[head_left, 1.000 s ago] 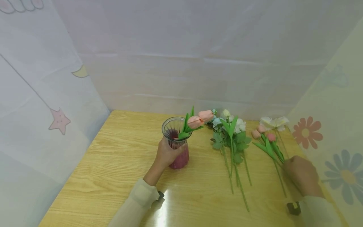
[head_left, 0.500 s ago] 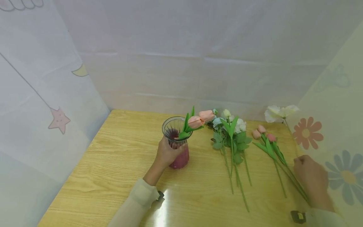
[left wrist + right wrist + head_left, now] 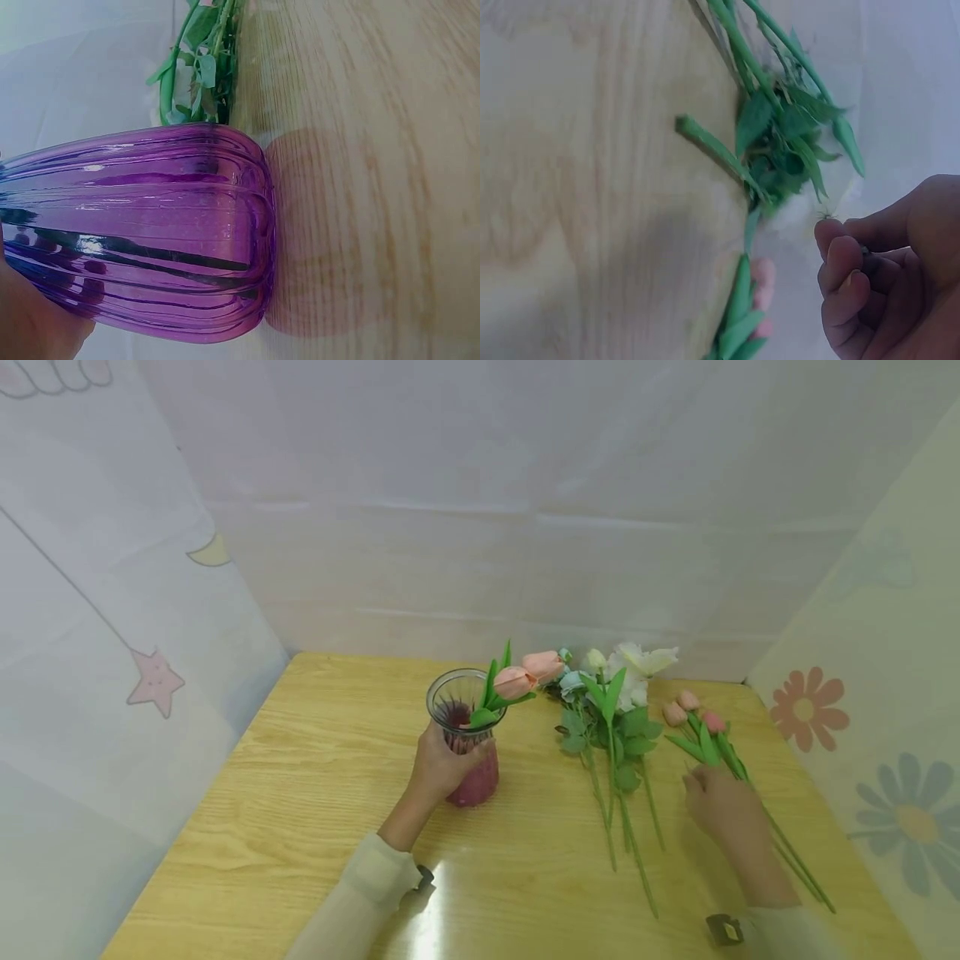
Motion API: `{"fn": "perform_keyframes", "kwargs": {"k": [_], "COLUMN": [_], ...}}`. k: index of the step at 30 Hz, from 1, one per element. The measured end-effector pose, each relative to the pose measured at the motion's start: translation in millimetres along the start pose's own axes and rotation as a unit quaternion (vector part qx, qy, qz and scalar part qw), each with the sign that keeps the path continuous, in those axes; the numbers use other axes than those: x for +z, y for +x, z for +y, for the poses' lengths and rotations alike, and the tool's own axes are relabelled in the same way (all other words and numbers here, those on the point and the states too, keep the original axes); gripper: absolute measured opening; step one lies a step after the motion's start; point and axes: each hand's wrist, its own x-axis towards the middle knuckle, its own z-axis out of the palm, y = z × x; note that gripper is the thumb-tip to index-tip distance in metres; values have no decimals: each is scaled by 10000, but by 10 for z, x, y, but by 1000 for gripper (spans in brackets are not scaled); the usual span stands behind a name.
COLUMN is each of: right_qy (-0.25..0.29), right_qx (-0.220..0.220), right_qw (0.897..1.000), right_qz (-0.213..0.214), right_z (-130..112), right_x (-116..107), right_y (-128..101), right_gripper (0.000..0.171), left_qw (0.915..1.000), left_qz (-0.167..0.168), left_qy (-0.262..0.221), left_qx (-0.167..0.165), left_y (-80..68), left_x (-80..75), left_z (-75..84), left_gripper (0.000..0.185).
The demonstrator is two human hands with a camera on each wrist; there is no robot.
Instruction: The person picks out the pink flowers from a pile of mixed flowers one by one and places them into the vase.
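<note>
My left hand grips the ribbed glass vase, purple-pink below a clear rim, upright on the table. Two pale pink tulips with green leaves lean out over its right side. In the left wrist view the vase fills the foreground, its base at the wood. My right hand pinches the thin stem of a white flower, whose wide petals overlap the flower pile behind. In the right wrist view the fingers are curled, with most of the stem hidden.
A pile of white and blue flowers with green leaves lies right of the vase, stems toward me. Several pink tulips lie beyond and right of my right hand. Printed cloth walls enclose the wooden table.
My right hand has lifted the white flower from the far right and carried it left, over the tulips and toward the flower pile. My left hand and the vase stay put.
</note>
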Motion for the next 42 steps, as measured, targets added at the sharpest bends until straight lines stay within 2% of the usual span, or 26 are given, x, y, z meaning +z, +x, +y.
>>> {"fn": "perform_keyframes", "kwargs": {"k": [3,10,16,23,31,37,42], "right_qy": [16,-143,-26,-78,-210,-426,-492], "right_qx": [-36,-27,161,374,547,405,660], "right_qw": [9999,9988,9968,9936,9935,9947,9938], "right_qz": [-128,-477,-777,-1066,-973,-843,-745], "right_z": [-51,-130,-95,-31,56,279,474], "right_x": [89,232,332,336,272,191,89], "right_y": [70,193,245,262,192,195,181], "right_gripper": [47,40,45,51,67,63,60], "left_qw": [9999,9999,10000,9999,10000,9998,9999], "left_qz": [16,18,16,63,90,61,31], "left_qy": [39,-1,-89,-70,-28,-175,-106], "left_qx": [93,114,-26,48,29,-55,-4], "left_y": [-6,-7,1,3,6,9,10], "left_x": [3,-4,-12,-18,-25,-32,-31], "left_z": [-7,-5,-9,6,14,-19,-14], "left_gripper": [63,62,64,63,63,64,63]}}
